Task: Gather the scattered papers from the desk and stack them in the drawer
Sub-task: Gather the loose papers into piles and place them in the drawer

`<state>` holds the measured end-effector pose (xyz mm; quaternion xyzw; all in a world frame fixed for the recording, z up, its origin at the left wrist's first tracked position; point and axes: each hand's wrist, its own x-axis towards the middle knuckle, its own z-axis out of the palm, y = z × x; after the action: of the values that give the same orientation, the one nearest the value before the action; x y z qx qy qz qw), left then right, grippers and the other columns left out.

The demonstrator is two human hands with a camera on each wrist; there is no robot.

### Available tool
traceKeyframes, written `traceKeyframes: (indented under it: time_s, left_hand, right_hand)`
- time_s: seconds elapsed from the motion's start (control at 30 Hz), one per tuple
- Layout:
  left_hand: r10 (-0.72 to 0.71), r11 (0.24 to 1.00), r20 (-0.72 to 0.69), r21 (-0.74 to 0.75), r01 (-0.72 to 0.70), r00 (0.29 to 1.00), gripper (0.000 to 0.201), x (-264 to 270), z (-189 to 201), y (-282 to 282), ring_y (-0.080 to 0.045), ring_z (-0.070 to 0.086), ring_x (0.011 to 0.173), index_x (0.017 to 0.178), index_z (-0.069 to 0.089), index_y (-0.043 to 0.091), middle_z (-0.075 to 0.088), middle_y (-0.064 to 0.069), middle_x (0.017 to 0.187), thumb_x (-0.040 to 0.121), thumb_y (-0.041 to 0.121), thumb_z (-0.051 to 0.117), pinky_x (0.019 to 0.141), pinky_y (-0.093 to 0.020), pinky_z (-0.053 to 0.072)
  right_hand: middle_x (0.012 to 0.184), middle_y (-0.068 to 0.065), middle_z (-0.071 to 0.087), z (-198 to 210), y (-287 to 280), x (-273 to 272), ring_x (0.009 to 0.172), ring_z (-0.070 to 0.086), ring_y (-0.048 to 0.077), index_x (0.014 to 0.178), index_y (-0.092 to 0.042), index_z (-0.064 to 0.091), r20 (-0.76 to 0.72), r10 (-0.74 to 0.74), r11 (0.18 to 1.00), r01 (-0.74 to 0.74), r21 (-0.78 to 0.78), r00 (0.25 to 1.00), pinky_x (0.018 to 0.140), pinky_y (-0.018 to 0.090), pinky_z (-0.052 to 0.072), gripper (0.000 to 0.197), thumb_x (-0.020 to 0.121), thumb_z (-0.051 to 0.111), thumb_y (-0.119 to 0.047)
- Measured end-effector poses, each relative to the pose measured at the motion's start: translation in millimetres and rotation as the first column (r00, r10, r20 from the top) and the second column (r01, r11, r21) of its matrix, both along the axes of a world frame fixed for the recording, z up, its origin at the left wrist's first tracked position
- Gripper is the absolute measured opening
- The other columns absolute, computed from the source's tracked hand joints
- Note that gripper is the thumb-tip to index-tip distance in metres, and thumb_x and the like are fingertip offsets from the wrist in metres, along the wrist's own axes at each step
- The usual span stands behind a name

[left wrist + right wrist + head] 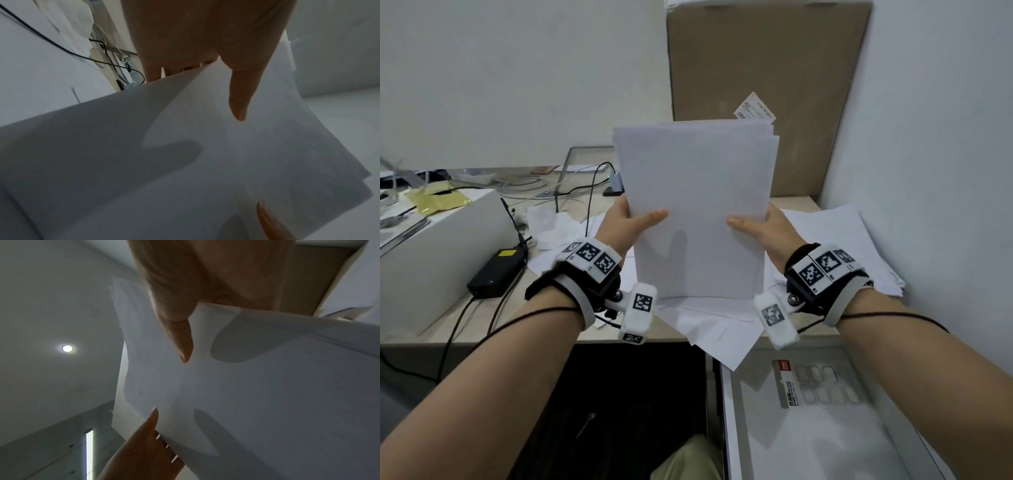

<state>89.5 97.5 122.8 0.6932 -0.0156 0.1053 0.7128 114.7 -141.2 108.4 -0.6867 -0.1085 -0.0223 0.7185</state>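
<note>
A sheaf of white papers point(697, 205) stands upright above the desk, its top edges uneven. My left hand point(625, 221) grips its left edge, thumb across the front and fingers behind. My right hand point(762, 228) grips the right edge the same way. In the left wrist view the thumb point(240, 97) lies on the sheaf point(205, 154). The right wrist view shows my right thumb point(180, 337) pressed on the sheaf point(246, 386). More loose sheets point(715, 329) lie on the desk under the sheaf and overhang its front edge. The open drawer point(808, 428) is below at the right.
A pile of white sheets point(859, 246) lies at the desk's right end by the wall. A brown cardboard box point(763, 85) stands behind. On the left are a white box point(431, 246), a black power adapter point(496, 270) and cables point(589, 192).
</note>
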Motion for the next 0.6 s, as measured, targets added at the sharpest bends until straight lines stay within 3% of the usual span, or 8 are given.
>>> traceKeyframes:
  time_s: [0.13,0.27,0.37,0.43,0.6]
  left_hand:
    - [-0.054,0.998,-0.018,-0.03,0.054,0.998,0.05,-4,-6,2,-0.027,0.064,0.11,0.126,0.056,0.008,0.066,-0.01,0.121,0.079,0.008,0.073,0.088,-0.038,0.053]
    - [-0.084,0.996,-0.153,-0.011,0.083,0.985,0.058,0,-15,-4,-0.028,0.067,0.106,0.118,0.064,0.007,0.07,-0.01,0.114,0.063,0.02,0.08,0.093,-0.042,0.052]
    - [-0.04,0.999,-0.14,-0.023,0.038,0.989,0.046,6,-11,-9,-0.026,0.069,0.099,0.108,0.068,0.009,0.072,-0.009,0.109,0.065,0.016,0.083,0.09,-0.04,0.053]
    - [-0.053,0.998,-0.17,-0.049,0.045,0.984,0.043,5,-15,-11,-0.028,0.068,0.1,0.114,0.065,0.005,0.07,-0.012,0.111,0.073,0.008,0.078,0.088,-0.04,0.054]
    - [-0.043,0.998,-0.323,-0.065,0.023,0.946,0.048,2,-51,-11,-0.035,0.062,0.11,0.123,0.058,-0.002,0.065,-0.018,0.12,0.077,0.003,0.073,0.099,-0.05,0.047]
  right_hand:
    - [0.108,0.007,0.071,-5,-6,-3,0.098,0.069,0.022,0.115,-0.008,0.063,-0.049,-0.012,1.0,0.013,0.015,0.999,0.092,0.037,0.054,0.038,0.079,0.075,-0.012]
    - [0.11,0.014,0.07,-13,-6,-7,0.102,0.067,0.028,0.103,-0.011,0.067,-0.095,-0.015,0.999,0.012,-0.03,0.995,0.097,0.044,0.05,0.022,0.082,0.07,-0.006]
    - [0.111,0.013,0.069,-8,-4,-7,0.102,0.067,0.028,0.105,-0.011,0.067,-0.042,-0.064,0.997,0.063,-0.036,0.997,0.096,0.042,0.051,0.022,0.084,0.069,-0.008]
    - [0.11,0.011,0.068,-15,-3,-8,0.103,0.066,0.028,0.107,-0.013,0.064,-0.053,-0.078,0.995,0.075,-0.061,0.996,0.096,0.042,0.051,0.023,0.084,0.067,-0.006]
    - [0.126,0.008,0.059,-48,-15,-10,0.113,0.058,0.024,0.127,-0.01,0.046,-0.182,-0.01,0.942,-0.052,-0.333,0.983,0.103,0.042,0.045,0.042,0.087,0.06,-0.01]
